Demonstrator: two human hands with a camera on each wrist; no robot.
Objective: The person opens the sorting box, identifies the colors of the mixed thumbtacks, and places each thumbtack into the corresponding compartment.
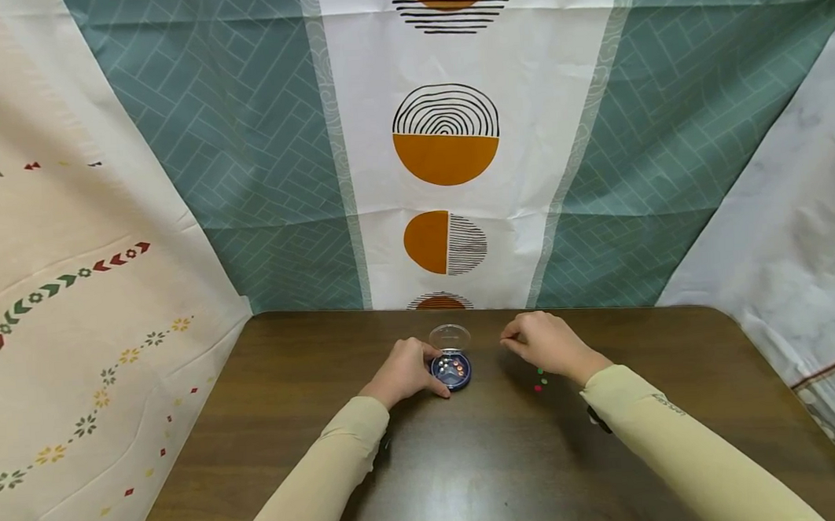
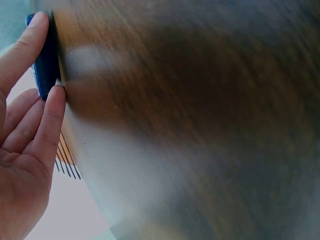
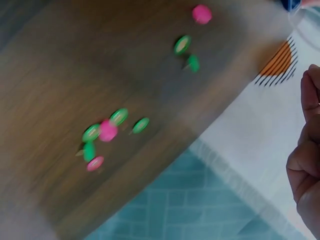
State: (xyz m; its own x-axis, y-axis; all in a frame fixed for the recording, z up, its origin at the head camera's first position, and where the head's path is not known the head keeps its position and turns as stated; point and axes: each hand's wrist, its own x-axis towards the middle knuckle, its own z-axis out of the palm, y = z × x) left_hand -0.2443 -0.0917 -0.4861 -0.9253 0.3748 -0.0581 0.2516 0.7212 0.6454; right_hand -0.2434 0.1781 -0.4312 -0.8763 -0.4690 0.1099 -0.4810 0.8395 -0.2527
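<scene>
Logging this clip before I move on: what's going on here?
A person's left hand holds a round blue container, its clear lid open, with small pieces inside. Their right hand is over the table, fingertips together; whether they pinch anything, I cannot tell. Loose green and pink pieces lie on the table nearby.

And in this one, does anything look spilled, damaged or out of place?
Only the small green and pink pieces: they lie loose on the table near the right hand, outside the round blue case that the left hand holds, though possibly set out on purpose. I see no damage.
</scene>
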